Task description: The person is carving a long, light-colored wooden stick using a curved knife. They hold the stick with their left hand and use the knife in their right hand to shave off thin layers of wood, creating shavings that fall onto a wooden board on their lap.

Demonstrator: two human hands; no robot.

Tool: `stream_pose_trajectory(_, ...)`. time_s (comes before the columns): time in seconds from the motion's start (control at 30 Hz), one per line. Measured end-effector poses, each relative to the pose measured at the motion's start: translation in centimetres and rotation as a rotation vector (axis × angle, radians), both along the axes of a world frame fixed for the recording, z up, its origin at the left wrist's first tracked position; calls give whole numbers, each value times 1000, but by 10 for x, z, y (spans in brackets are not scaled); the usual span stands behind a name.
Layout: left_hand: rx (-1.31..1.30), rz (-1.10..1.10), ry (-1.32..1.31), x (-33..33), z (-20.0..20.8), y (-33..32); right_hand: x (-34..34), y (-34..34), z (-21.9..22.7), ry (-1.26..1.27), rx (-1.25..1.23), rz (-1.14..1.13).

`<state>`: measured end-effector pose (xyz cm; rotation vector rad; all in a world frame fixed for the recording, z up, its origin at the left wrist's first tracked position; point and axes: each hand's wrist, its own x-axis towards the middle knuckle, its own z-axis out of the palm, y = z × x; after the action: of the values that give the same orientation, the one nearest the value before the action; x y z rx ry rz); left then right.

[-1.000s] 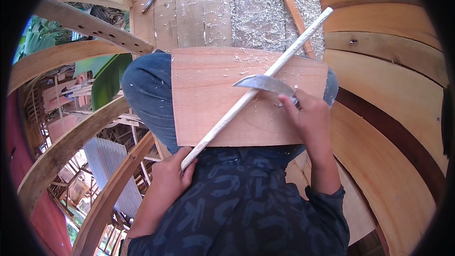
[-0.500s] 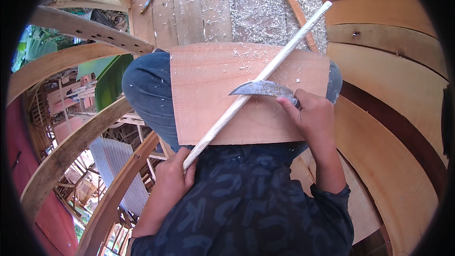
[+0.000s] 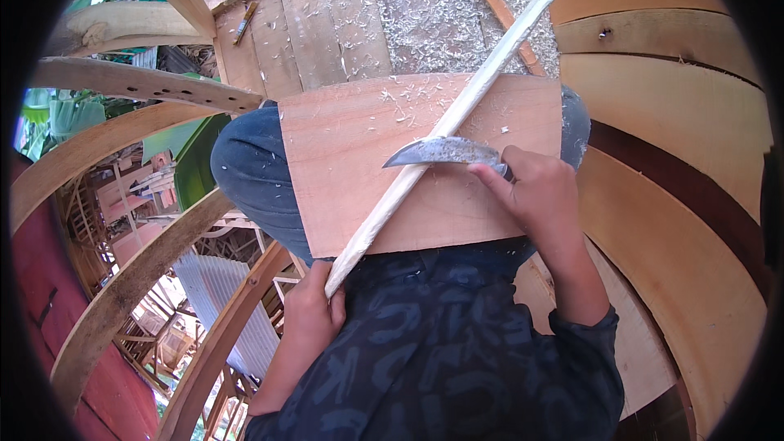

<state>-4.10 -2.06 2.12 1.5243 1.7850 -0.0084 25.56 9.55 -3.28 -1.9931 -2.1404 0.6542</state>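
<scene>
A pale, peeled wooden stick (image 3: pixel 472 96) slants across a flat wooden board (image 3: pixel 343 155) that rests over my lap. My left hand (image 3: pixel 313 304) is closed round the stick's near end, at the board's lower left corner. In my right hand (image 3: pixel 539 192) is a knife with a curved grey blade (image 3: pixel 445 149); the fingers wrap its handle, which is mostly hidden. The blade lies across the stick around its middle, its tip pointing left. Small shavings are scattered over the board's far part.
Plank flooring (image 3: pixel 318 33) ahead is strewn with curly wood shavings (image 3: pixel 433 41). A narrow brown strip of wood (image 3: pixel 498 8) crosses it, and a small marker-like item (image 3: pixel 245 23) lies at its left. Curved wooden planks (image 3: pixel 670 106) wall the right; open wooden ribs (image 3: pixel 147 278) stand at the left.
The view has turned slightly, shifting the surroundings. The stick and knife remain in my hands, the blade still across the stick's middle, with the stick appearing slightly rolled or shifted.
</scene>
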Motion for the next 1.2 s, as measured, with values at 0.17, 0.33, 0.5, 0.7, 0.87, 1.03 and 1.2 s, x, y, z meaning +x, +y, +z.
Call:
stream_pose_trajectory(0.17, -64, 19, 3, 2, -1, -4, 31, 17, 3, -13, -71, -220)
stream_pose_trajectory(0.33, -56, 34, 16, 11, -1, 0, 0, -14, 10, 83, -9, 25)
stream_pose_trajectory(0.5, -34, 40, 52, 13, 3, 0, -11, -18, -1, 139, 20, 120)
stream_pose_trajectory(0.7, 22, 50, 73, 16, 0, -5, 45, 20, -17, -30, 84, -112)
stream_pose_trajectory(0.87, 22, 9, 86, 19, 2, -2, 7, -14, -5, 138, 37, 51)
stream_pose_trajectory(1.03, 66, 2, 99, 17, 0, -10, 30, 10, -19, 79, 42, -67)
stream_pose_trajectory(1.2, 27, -3, 75, 23, 1, -4, 19, 2, -8, 133, 109, -9)
